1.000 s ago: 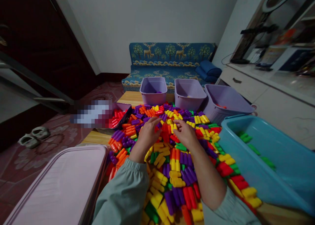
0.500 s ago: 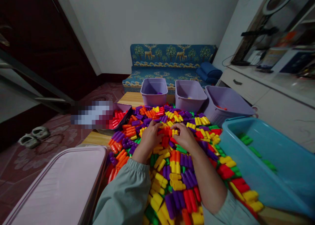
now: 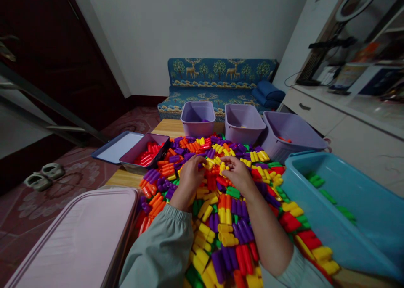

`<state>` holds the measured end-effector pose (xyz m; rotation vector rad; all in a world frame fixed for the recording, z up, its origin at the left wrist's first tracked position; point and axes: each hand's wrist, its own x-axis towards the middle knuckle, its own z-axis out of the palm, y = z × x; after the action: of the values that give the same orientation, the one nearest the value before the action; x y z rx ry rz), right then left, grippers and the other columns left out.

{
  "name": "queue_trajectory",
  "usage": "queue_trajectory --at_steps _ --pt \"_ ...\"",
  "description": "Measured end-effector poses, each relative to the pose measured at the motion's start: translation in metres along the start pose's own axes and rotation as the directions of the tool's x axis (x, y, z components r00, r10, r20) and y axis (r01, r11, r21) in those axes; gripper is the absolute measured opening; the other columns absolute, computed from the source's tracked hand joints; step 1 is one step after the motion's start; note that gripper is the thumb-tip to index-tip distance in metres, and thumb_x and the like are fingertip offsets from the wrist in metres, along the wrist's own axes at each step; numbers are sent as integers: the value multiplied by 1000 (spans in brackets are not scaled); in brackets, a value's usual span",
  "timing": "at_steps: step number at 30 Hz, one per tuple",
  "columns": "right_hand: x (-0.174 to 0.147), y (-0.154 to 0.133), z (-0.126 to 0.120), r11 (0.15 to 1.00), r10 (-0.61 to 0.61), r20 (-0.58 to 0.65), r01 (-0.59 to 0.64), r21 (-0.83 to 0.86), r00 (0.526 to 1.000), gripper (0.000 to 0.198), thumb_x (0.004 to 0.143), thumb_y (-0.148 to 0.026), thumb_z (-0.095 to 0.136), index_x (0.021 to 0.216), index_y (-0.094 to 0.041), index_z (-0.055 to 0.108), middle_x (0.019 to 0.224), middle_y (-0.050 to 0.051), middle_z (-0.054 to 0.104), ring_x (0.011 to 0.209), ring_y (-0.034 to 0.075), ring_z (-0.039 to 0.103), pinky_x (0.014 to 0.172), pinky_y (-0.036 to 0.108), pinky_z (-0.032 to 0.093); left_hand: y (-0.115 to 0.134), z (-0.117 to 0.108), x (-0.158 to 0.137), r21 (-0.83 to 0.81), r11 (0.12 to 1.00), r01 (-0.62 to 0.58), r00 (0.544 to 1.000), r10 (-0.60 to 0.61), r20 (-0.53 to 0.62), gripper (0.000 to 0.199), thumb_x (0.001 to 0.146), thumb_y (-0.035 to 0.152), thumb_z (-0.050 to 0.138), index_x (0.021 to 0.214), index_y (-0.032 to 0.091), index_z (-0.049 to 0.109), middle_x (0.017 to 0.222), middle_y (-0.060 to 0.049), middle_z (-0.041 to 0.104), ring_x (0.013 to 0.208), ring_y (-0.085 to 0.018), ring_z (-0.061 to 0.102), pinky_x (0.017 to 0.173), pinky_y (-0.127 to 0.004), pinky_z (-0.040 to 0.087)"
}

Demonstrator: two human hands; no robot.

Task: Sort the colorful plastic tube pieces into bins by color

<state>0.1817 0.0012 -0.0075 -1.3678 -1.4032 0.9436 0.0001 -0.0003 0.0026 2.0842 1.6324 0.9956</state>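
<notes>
Barely any shift vs 0.5 s ago: whole scene sits a hair lower in view, hands nudged only slightly. Room: plain wall (image 3: 189,23), dark door (image 3: 38,40) on L, white cabinet (image 3: 318,105) on R, blue deer-print sofa (image 3: 221,93) at back. Wood tabletop (image 3: 167,129) mostly hidden under a pile of plastic pcs (image 3: 241,229) in yellow, purple, red, orange, green. Teal tub (image 3: 325,220) w/ green pcs (image 3: 315,178) along R edge; three lilac tubs (image 3: 243,134) at far side; tin (image 3: 135,167) w/ red pcs (image 3: 147,155), lid open, to L; pink lid (image 3: 75,241) near L. L hand (image 3: 191,174): fingers curled, tips among nearby pcs; can't tell if gripping any. R hand (image 3: 238,174): thumb & fingers appear pinched on small yellow pc (image 3: 223,167). That pc's btwn the hands, just L of R fingertips, so R is nearer; long axis looks approx. upright in view, standing or pointing away, can't tell which.
</notes>
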Motion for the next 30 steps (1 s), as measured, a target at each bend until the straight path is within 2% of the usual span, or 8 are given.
queue_trajectory --at_steps 5,9,11,14,18,21,25,30 --pt "-3 -13 -2 960 70 58 -83 268 996 43 55 -20 57 97 -17 65 94 6 71 84 20 67 70 30 54 0 2 5 -183 982 41 999 -45 -21 22 71 3 51 76 15 69 73 -1 69 62 -12 58 61 -22 43" --pt "-3 -16 -1 932 67 29 -72 356 997 40 52 -19 56 91 -17 64 92 6 72 87 22 68 76 32 55 2 -4 6 -165 986 35 999 -37 -8 18 76 10 55 82 15 72 75 -2 71 60 -12 57 58 -21 41" --pt "-2 -16 -1 930 77 1 -72 360 997 38 52 -19 56 89 -17 64 89 6 72 86 21 68 77 32 55 2 -14 4 -93 996 19 999 -14 52 19 77 15 60 89 16 74 78 -3 72 64 -13 60 59 -22 41" --pt "-2 -13 0 932 79 7 -77 353 997 37 53 -17 56 89 -16 64 87 5 72 83 20 68 74 31 55 3 -35 -1 80 997 -3 961 -20 276 17 72 18 68 87 18 76 78 -4 73 68 -17 63 60 -24 42" --pt "-1 -6 1 978 71 1 -69 197 997 35 59 -14 54 92 -16 65 91 6 71 80 19 67 71 31 55 1 -51 -7 282 959 -42 892 -91 444 22 67 20 74 88 21 77 84 -5 74 75 -21 66 65 -27 45" --pt "-1 1 3 999 1 -19 -2 -52 1000 32 67 -9 53 94 -16 67 98 7 70 84 17 67 78 32 54 -1 -48 -10 309 946 -94 905 -48 423 40 61 18 79 100 23 75 98 -6 73 89 -24 67 76 -29 49" --pt "-5 3 4 937 -109 52 120 -329 993 32 75 -10 57 105 -15 67 108 9 65 83 15 65 79 30 53 5 -37 -13 319 941 -117 908 -29 418 52 55 22 85 105 20 73 104 -11 69 92 -26 66 80 -32 51" --pt "-10 -2 7 883 -114 168 178 -435 979 37 76 -11 61 111 -17 65 108 6 60 64 8 60 68 24 51 15 -25 -17 382 920 -92 924 -65 377 62 51 24 88 109 17 69 107 -15 64 89 -28 65 78 -35 53"
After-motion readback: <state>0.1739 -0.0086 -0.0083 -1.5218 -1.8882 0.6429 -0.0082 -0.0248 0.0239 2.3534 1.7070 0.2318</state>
